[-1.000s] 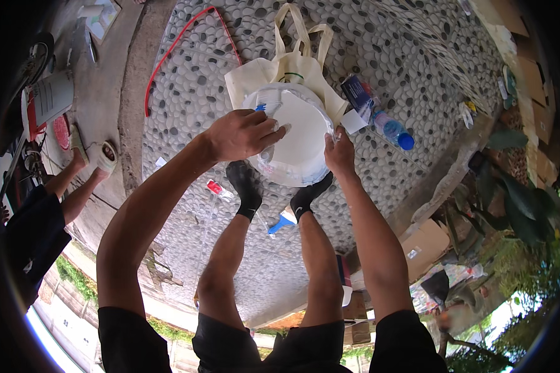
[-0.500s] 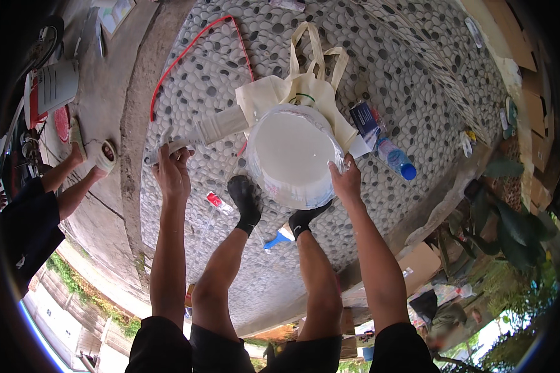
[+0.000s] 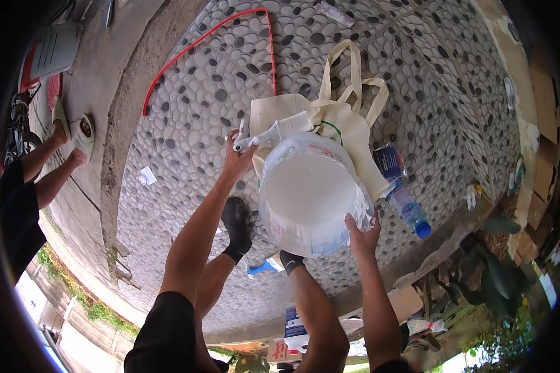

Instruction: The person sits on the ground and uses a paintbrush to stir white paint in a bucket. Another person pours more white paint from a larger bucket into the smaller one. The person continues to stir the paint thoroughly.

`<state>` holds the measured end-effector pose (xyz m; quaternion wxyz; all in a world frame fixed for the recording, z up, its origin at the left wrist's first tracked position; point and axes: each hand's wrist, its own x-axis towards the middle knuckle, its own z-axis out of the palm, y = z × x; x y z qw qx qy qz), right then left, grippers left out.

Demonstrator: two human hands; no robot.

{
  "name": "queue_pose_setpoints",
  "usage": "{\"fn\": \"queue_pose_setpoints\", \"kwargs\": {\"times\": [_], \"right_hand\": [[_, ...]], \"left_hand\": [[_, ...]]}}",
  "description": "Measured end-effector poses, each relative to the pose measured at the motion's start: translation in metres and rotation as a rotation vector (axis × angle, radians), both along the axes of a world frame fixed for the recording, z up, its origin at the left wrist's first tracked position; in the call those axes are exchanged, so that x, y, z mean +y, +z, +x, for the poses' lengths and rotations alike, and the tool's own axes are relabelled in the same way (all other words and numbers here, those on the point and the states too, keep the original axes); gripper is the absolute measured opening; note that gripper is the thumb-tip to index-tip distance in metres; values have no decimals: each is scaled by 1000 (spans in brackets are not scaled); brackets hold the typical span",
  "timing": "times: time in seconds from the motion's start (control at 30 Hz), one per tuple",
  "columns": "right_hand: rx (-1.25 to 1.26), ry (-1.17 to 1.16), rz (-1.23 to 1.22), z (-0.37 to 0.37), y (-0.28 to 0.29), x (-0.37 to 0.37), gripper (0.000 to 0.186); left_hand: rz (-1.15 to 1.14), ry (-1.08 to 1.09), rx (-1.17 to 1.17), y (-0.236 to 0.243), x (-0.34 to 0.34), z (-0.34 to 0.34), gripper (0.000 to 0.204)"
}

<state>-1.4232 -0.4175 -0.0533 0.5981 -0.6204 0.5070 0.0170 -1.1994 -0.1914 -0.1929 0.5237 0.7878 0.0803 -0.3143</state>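
Note:
A white tub (image 3: 311, 239) of white paint stands tilted toward me on the pebbled floor, close to my feet. My right hand (image 3: 363, 233) grips its near right rim, thumb on the inner side. My left hand (image 3: 238, 155) is closed round the handle of a paint-coated paintbrush (image 3: 283, 128). The brush's wide end lies at the tub's far left rim, in front of a cream cloth bag (image 3: 345, 118). Whether the bristles touch the rim, I cannot tell. Beside my right foot lies a brush with a blue handle (image 3: 266, 267).
A blue-capped water bottle (image 3: 410, 212) and a dark blue box (image 3: 387, 163) lie right of the bag. A bent red strip (image 3: 196, 45) lies at the far left. Another person's feet (image 3: 84, 133) stand at left. Plants (image 3: 498, 267) and cardboard (image 3: 544, 118) line the right side.
My left hand has brought the paintbrush rightward to the tub's far rim. The tub now tilts more toward me, and my right hand still holds its rim. The view has shifted.

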Motion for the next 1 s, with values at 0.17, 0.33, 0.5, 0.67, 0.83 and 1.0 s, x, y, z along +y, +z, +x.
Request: {"fn": "queue_pose_setpoints", "kwargs": {"times": [0.17, 0.33, 0.5, 0.67, 0.83, 1.0], "right_hand": [[-85, -69, 101, 1, -1, -3, 35], [45, -132, 137, 4, 4, -3, 36], [3, -145, 174, 7, 9, -4, 40], [-58, -155, 229, 3, 8, -4, 37], [184, 178, -82, 2, 10, -15, 26], [275, 415, -318, 4, 2, -17, 20]], "left_hand": [[-427, 263, 523, 15, -5, 6, 22], [-238, 129, 292, 21, 3, -14, 35], [-281, -229, 40, 44, 6, -20, 48], [-397, -209, 271, 53, 13, -16, 60], [-218, -450, 230, 102, -2, -9, 70], [7, -648, 390, 127, -38, 23, 70]]}}
